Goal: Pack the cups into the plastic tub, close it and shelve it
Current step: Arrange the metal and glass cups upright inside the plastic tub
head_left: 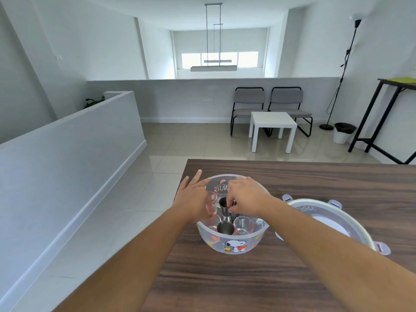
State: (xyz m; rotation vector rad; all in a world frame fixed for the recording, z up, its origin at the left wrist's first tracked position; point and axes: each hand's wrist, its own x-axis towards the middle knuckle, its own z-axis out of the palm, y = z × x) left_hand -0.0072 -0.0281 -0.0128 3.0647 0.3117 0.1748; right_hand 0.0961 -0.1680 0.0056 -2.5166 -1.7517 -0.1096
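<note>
A round clear plastic tub (234,243) with a cartoon dog print stands on the dark wooden table (315,181). Inside it are a steel cup (225,226), a clear glass cup (243,224) and a taller steel cup (224,204). My right hand (246,195) reaches into the tub and pinches the rim of the taller steel cup. My left hand (193,198) lies against the tub's left rim, thumb curled round a small clear cup (212,202), other fingers stretched outward. The tub's round lid (331,218) with grey clips lies to the right, partly hidden by my right forearm.
The table's left edge runs just left of the tub, with tiled floor beyond. Across the room stand a white side table (273,126), two grey chairs (270,102), a floor lamp (346,64), a white bin (343,132) and a tall black table (387,113).
</note>
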